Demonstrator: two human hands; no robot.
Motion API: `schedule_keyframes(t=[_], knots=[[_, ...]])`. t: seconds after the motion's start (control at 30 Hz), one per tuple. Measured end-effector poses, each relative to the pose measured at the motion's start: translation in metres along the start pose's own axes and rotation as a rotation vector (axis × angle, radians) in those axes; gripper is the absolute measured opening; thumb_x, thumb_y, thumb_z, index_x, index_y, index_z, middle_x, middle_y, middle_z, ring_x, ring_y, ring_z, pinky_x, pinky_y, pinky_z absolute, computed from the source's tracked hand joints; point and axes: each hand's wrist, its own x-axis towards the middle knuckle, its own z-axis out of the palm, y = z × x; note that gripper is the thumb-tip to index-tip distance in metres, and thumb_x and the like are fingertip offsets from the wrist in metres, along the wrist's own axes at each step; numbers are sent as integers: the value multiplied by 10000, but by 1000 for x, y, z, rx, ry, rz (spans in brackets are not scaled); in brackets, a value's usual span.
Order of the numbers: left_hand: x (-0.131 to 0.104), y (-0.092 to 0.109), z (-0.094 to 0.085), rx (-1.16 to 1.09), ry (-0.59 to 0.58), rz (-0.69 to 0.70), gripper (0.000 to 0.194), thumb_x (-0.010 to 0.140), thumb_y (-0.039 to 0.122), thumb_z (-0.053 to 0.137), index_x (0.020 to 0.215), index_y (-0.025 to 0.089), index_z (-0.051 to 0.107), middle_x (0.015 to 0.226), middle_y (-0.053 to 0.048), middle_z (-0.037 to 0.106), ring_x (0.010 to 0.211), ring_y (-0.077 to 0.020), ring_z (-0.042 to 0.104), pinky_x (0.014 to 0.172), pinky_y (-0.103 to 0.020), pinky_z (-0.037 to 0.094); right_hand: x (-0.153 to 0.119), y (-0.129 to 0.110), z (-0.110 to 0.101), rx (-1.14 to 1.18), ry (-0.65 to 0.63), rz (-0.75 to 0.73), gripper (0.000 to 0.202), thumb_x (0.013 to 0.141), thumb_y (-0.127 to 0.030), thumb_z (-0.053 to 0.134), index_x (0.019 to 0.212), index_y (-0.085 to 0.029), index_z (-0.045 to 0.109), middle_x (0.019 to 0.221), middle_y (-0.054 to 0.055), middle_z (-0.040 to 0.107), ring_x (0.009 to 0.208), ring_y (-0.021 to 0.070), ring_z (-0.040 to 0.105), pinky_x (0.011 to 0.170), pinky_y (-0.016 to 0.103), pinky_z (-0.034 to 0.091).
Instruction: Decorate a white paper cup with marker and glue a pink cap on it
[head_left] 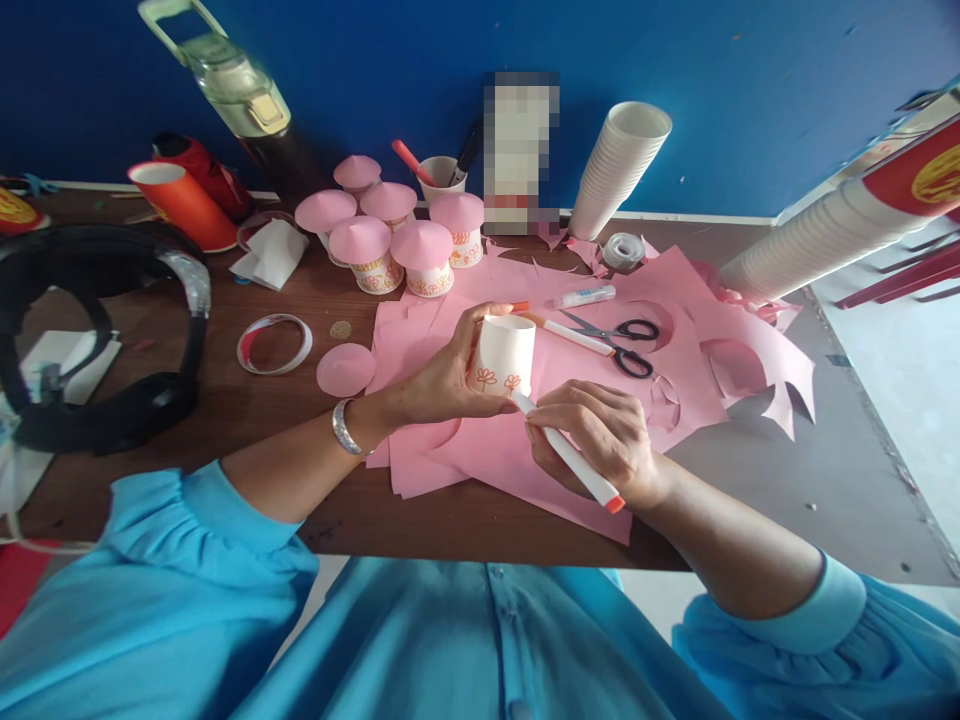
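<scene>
A white paper cup [510, 350] is gripped in my left hand [450, 375], its side turned toward me. Orange flower drawings run along the cup's lower edge. My right hand [604, 435] holds a white felt-tip marker [574, 465] with an orange end, its tip at the flowers near the rim. Pink paper sheets [442, 460] lie beneath both hands. Just beyond the cup are black-handled scissors [634, 345], a second white marker [577, 338] and a glue stick [581, 297].
Several decorated cups with pink cone tops [424, 245] stand at the back. Left of them are a tape roll [275, 345], a black headset [105, 420] and a tall bottle [240, 95]. Stacked white cups [619, 165] rise at back right, near clear tape [624, 250].
</scene>
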Motion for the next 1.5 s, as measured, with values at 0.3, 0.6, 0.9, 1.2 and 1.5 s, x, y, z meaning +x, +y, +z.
schedule_keyframes(t=[0.3,0.6,0.9,1.2,1.5], knots=[[0,3,-3,34,11,-16,1004,755,564,924,1540,264,375,1601,-191,439,1489,-416,459,1211,-611,450,1,3,-4,9,98,-17,270,875,-36,682,1072,-213,633,761,-5,705,614,167,682,560,294,577],[-1,0,-8,-7,47,-37,1023,730,491,960,1548,303,376,1572,-180,479,1409,-384,538,1126,-528,546,-2,8,-5,-56,145,96,249,953,-118,677,1168,-231,626,863,26,744,713,189,739,613,303,608],[-2,-3,-6,-235,-4,-134,1153,768,448,941,1660,402,212,1592,-149,496,1393,-360,591,1045,-522,608,-3,10,-2,-43,116,126,273,984,-139,679,1229,-237,609,939,42,771,817,201,781,660,312,647],[-1,8,-5,-32,-27,-102,1164,777,499,925,1689,364,215,1664,-148,422,1491,-419,470,1173,-646,493,-5,8,-1,63,65,60,272,980,-126,682,1240,-184,625,1003,86,782,870,209,798,699,316,678],[0,10,-5,-8,-25,-114,1078,799,444,899,1659,313,263,1662,-194,429,1358,-374,590,1067,-511,577,0,8,-4,56,98,6,190,931,-80,682,1091,-172,635,807,37,733,668,175,739,605,278,635]])
